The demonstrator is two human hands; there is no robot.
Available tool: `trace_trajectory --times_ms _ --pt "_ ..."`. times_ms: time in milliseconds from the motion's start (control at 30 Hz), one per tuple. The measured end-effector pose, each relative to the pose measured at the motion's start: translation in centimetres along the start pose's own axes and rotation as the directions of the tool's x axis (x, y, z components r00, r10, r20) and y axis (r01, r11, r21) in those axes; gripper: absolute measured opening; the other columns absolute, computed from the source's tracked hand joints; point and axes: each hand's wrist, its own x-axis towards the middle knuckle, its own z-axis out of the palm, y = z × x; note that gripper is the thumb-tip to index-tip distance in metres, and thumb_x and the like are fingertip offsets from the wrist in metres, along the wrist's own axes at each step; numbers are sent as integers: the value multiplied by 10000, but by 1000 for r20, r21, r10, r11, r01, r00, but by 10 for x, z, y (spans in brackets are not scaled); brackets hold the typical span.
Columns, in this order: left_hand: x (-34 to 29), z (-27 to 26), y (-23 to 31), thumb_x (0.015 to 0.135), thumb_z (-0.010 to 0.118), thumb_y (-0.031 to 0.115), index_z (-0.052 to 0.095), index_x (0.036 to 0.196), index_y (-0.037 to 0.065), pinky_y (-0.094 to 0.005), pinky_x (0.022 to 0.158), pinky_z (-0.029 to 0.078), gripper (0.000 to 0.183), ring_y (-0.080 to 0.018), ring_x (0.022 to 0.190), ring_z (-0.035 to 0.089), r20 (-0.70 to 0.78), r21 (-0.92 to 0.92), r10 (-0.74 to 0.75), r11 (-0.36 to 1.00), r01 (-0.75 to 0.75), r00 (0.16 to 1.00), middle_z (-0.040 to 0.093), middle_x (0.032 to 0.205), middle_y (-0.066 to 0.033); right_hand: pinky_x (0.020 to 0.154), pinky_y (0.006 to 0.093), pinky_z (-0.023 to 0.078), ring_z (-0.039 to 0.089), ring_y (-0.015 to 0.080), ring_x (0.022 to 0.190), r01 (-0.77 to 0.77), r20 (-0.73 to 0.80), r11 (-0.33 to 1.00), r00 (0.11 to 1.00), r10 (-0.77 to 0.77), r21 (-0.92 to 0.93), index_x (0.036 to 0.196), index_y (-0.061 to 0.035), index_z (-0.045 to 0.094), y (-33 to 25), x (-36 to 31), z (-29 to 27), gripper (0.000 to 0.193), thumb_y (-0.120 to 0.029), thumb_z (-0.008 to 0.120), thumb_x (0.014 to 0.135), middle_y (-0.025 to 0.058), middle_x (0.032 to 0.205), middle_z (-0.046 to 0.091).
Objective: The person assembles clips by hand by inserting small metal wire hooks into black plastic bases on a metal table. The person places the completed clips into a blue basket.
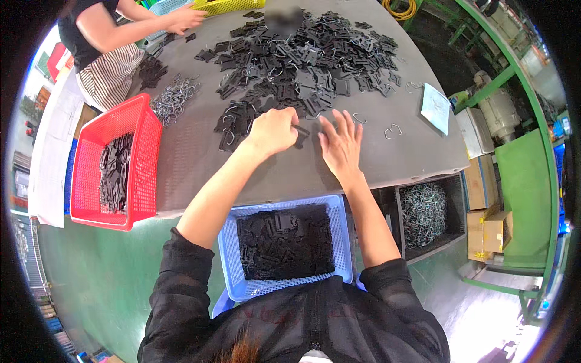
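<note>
"Head view, the only one up, and the left hand [273, 130] is closed on a black plastic piece [301, 137], just above the grey table [399, 160]!"

"And the right hand [342, 145]?"

"Fingers spread, gripping nothing, right beside that piece. Whether it touches the tabletop, one cannot tell."

"How does the work stand?"

"Plenty done, by the look of it: the blue basket [260, 290] below the table edge holds a thick layer of black pieces, and the red basket [145, 172] at left holds more."

"And left over?"

"A lot, one would judge! A big heap of black pieces [302, 60] spreads across the table beyond the hands, bent wires tangled among them. A few loose wires [393, 130] lie to the right, a wire pile [175, 100] sits near the red basket, and a dark bin [462, 209] at lower right is full of wires."

"Does the held piece carry a wire?"

"Too small to tell. Across the table, a co-worker's hands [183, 20] are busy beside a yellow basket [233, 6]."
</note>
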Motion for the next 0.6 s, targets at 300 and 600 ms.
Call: trace_trajectory --times_ms 300,600 --pt "-1 -18 14 811 629 181 606 999 42 -210 536 387 235 -59 594 506 222 -524 -96 827 201 970 581 695 14 1027 650 232 322 300 1320 -32 -4 999 999 31 -28 1086 -224 622 31 -12 -8 237 -242 617 849 67 1314 462" --pt "-8 53 6 851 597 308 456 1281 5 -480 1047 315 545 -337 1318 333 -302 201 160 974 -101 940 377 1404 -185 1047 656 162 271 311 1361 5 58 1000 998 -6 8 1268 -173 528 10 -21 -36 449 -330 604 855 92 1430 374"
